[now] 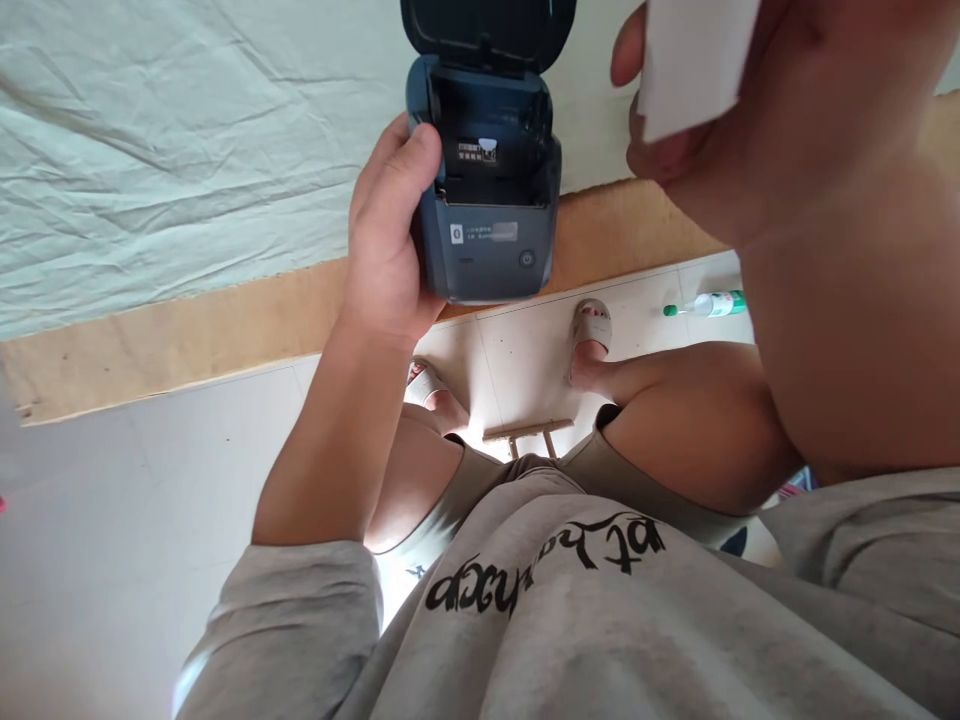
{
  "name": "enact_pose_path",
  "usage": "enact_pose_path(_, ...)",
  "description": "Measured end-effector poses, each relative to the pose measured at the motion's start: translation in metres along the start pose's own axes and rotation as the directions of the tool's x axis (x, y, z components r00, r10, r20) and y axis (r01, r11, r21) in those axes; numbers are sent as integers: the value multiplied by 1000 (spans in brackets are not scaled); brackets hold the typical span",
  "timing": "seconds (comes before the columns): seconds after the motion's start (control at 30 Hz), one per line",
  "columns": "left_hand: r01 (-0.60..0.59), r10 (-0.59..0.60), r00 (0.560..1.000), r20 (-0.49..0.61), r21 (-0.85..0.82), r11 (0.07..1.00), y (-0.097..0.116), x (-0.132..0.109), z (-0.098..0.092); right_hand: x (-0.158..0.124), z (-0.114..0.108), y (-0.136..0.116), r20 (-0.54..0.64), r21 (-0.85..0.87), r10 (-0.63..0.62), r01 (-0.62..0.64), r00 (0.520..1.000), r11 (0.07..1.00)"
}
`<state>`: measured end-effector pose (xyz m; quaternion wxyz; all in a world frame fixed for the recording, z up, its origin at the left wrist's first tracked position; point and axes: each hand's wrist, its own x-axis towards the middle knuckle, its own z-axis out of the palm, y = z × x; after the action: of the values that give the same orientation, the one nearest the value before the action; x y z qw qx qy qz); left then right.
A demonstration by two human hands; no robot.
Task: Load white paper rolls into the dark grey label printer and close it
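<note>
My left hand (386,240) is closed around the left side of the small dark printer (491,235). The thumb lies on the left edge of the paper compartment (487,150), and the other fingers are behind the body, where I cannot see them. The printer is in the air in the middle far part of the scene, above the wooden edge (187,330) and the pale sheet (187,150), and its lid (487,30) stands fully open and points away from me. My right hand (720,140) is far right and very near to my face. Its fingers are pinched shut on a white paper (694,60), and I cannot tell if this is a roll or a flat piece. The paper is well apart from the printer. To do this well, I think I must hold the printer level and firm, and move my thumb a little to the outside so it does not cover the compartment. The right hand should come down slowly and straight, with the paper not bent. The lid must not fall shut, so I should not tilt the printer toward me.
</note>
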<state>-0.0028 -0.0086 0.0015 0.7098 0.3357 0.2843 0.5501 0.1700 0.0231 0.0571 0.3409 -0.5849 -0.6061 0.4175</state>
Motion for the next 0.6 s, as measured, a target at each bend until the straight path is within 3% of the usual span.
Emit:
enact_pose_path(0.07,18,-18,1000,9,-6,1000,0,1,0,4,2,8,-19,177,98,-93,995,980)
enact_pose_path(0.1,15,-15,1000,1,-1,1000,0,1,0,4,2,13,-26,197,69,-62,997,979)
enact_pose_path(0.2,13,-12,1000,-21,31,999,-1,1,2,1,3,24,8,-88,-174,174,985,981)
enact_pose_path(0.27,6,-5,1000,-24,40,999,-1,0,3,-1,1,28,40,-346,-282,278,959,896)
enact_pose_path(0.33,-1,2,999,-34,44,999,-1,0,3,-1,-1,31,57,-490,-342,325,938,809)
enact_pose_path(0.6,64,-60,997,-48,88,994,0,0,-1,-1,-1,37,135,-612,-349,355,927,707)
